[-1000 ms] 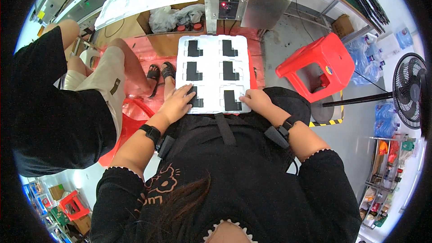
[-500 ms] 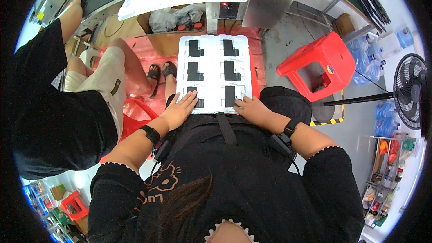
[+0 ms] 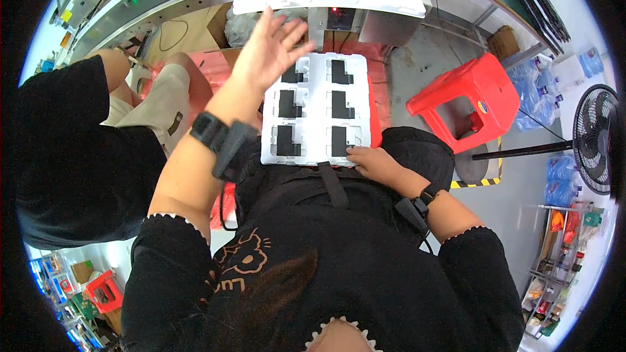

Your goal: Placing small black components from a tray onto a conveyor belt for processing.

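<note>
Bright, even light; fisheye-bent edges.

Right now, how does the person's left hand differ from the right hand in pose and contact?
The left hand is raised above the white moulded plastic tray, fingers spread, touching nothing; the right hand lies low, fingertips on the tray's near edge. The left palm is open; the right is slightly curled. Both wear black wrist straps.

A grey concrete floor (image 3: 424, 65) spreads beyond the hands. To their right stands a red plastic stool (image 3: 473, 101), and further right a black standing fan (image 3: 596, 140) beside blue wrapped packs (image 3: 561, 179). A yellow-and-black floor stripe (image 3: 479, 182) runs under the stool. Ahead of the hands sits a grey metal machine (image 3: 365, 23). Far left, a long grey desk (image 3: 130, 10) carries cables. Shelving (image 3: 554, 267) fills the lower right corner.
</note>
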`<state>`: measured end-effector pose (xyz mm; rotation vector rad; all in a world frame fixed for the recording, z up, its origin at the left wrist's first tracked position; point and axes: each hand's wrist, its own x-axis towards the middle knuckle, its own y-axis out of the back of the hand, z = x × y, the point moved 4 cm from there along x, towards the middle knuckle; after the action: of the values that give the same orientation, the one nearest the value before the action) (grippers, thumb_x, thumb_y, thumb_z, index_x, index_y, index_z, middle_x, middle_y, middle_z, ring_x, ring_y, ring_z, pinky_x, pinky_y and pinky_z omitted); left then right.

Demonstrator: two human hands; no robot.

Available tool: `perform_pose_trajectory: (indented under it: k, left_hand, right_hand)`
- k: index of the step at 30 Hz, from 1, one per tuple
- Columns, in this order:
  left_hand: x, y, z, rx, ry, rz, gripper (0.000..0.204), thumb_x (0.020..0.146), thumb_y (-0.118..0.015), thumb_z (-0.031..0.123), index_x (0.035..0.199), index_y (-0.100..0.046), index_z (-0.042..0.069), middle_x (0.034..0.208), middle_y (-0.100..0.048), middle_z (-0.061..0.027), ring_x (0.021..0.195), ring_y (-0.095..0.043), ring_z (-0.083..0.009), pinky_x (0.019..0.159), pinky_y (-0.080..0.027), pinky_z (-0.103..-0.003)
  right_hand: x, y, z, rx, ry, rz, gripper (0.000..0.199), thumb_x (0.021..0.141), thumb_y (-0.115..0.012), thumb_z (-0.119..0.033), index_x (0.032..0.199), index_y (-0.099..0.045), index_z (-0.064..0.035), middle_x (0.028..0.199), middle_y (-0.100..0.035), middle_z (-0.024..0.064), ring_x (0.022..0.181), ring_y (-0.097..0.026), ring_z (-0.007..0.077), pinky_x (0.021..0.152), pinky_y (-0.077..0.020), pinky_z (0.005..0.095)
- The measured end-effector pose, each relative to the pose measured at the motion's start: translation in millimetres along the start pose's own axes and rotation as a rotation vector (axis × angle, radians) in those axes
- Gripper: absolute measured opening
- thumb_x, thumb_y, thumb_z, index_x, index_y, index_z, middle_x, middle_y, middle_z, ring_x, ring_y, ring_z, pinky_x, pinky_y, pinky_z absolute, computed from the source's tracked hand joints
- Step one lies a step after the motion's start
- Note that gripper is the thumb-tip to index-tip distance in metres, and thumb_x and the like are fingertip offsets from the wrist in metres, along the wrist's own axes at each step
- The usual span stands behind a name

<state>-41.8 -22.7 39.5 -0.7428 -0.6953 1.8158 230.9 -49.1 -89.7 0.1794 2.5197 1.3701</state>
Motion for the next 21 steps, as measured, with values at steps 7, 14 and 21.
perform_pose_trajectory:
  k: [7,14,21]
  left_hand:
    - [12.8,11.8,41.3,-0.212,-0.077,0.093,0.043,0.089,-0.046,0.03,0.121,-0.038,0.004,0.13,-0.036,-0.0158,0.118,-0.037,-0.033,0.099,-0.032,-0.052]
    - [-45.4,116.1,74.2,0.003,-0.196,0.463,0.048,0.092,-0.032,0.041,0.126,-0.036,0.007,0.127,-0.043,-0.0108,0.116,-0.042,-0.0274,0.094,-0.037,-0.047]
    - [-76.6,159.3,52.1,0.633,0.156,0.814,0.062,0.086,-0.045,0.047,0.116,-0.044,-0.007,0.112,-0.053,-0.0166,0.099,-0.054,-0.0255,0.083,-0.045,-0.035]
  right_hand:
    - [-7.8,-9.8,10.1,0.128,-0.037,-0.013,0.033,0.074,-0.059,-0.01,0.106,-0.055,-0.0053,0.118,-0.051,0.011,0.109,-0.048,0.027,0.085,-0.043,0.037]
    - [-3.1,18.8,22.5,0.482,-0.427,0.174,0.033,0.081,-0.053,-0.026,0.105,-0.057,-0.0039,0.096,-0.062,0.0118,0.087,-0.059,0.0256,0.074,-0.0465,0.0341]
    - [22.2,57.7,12.6,1.71,-0.527,0.274,0.071,0.085,-0.028,-0.06,0.114,-0.048,0.001,0.094,-0.06,0.0131,0.075,-0.059,0.019,0.066,-0.0452,0.028]
